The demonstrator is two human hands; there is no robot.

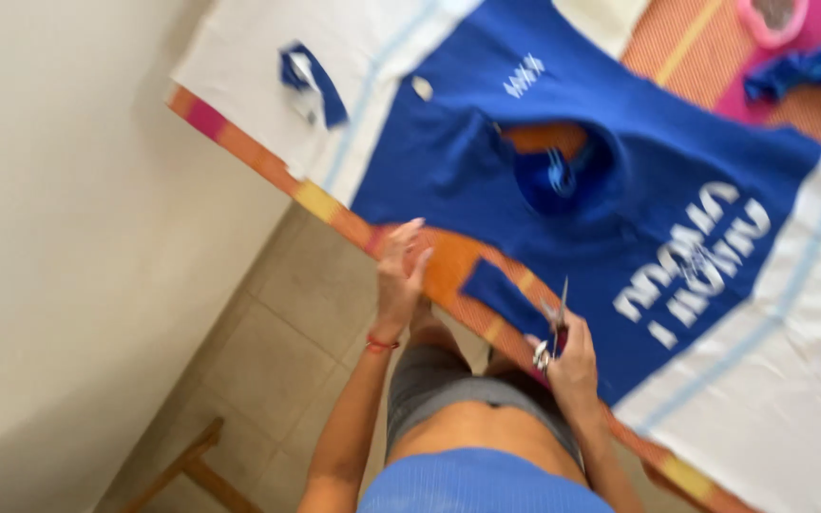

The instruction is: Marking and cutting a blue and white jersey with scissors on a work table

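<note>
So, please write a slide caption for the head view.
Right hand holds scissors at a blue-and-white shirt on a striped table; left hand rests at its edge.

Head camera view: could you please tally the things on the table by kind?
Blue and white shirt: 1
Loose blue fabric pieces: 3
Scissors, in the right hand: 1
Pink round container: 1
Total: 6
The left hand rests at the table edge.

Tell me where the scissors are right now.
In the head view, the scissors are in the right hand, blades up, at the near table edge beside a cut flap of the blue shirt.
</note>
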